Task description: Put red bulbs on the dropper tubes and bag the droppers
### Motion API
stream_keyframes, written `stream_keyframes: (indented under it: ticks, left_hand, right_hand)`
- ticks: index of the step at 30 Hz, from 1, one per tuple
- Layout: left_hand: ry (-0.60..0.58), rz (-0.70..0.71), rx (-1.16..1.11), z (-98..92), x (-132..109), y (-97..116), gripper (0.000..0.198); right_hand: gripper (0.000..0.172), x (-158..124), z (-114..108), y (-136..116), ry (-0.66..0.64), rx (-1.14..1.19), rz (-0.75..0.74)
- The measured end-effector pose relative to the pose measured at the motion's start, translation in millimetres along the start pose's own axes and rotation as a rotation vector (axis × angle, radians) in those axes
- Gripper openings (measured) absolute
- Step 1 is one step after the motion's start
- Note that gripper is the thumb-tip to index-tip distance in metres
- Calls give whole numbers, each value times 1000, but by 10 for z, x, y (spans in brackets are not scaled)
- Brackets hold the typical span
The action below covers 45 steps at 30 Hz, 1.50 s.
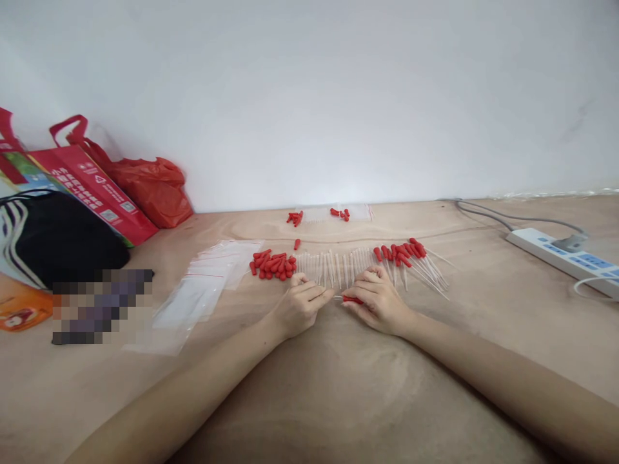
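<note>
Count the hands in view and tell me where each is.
2: the left hand, on the near side of the red bulb pile; the right hand, beside it, holding a red piece. No others show.

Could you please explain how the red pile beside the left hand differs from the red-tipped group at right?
The left pile is a compact heap, while the right group fans out. Pale tubes trail from the right group; the left pile shows mostly bare bulbs. Both have red bulbs and lie on the table.
</note>
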<state>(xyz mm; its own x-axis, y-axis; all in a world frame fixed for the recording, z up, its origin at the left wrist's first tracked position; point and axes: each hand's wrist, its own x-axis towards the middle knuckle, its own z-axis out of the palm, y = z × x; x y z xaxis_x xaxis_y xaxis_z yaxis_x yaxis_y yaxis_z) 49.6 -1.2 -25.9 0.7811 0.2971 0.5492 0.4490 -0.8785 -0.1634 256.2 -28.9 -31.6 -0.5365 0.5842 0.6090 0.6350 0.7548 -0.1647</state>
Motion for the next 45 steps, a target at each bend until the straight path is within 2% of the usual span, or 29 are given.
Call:
stream_keyframes:
  ticks: [12, 20, 23, 27, 30, 32, 35, 38, 41, 45]
  left_hand:
    - [79, 26, -7, 19, 29, 18, 25]
    - [77, 0, -47, 14, 36, 34, 23]
    - [98, -59, -93, 19, 37, 46, 21]
    - [154, -111, -173, 46, 38, 42, 17]
    - [138, -108, -233, 45, 39, 24, 19]
    - [101, -135, -264, 27, 40, 15, 26]
    - [53, -210, -279, -3, 44, 13, 30]
    - [4, -239, -269, -10, 49, 16, 26]
    - [-23, -238, -263, 4, 52, 18, 24]
    - [-33, -234, -263, 17, 52, 14, 23]
  right_hand:
    - [17, 52, 40, -17, -29, 31, -6]
    - [16, 75, 38, -1, -47, 70, 44]
    - [14, 79, 37, 9, -16, 251, 186]
    - [19, 84, 96, -13, 104, 685, 439]
    - [18, 125, 84, 0, 146, 804, 470]
    - [19, 171, -16, 78, 194, 804, 493]
    - [34, 208, -313, 335, 237, 735, 580]
    - [48, 141, -662, 699, 215, 476, 666]
    - [46, 1, -898, 1024, 48, 100, 762]
    - [35, -117, -945, 1219, -217, -195, 783]
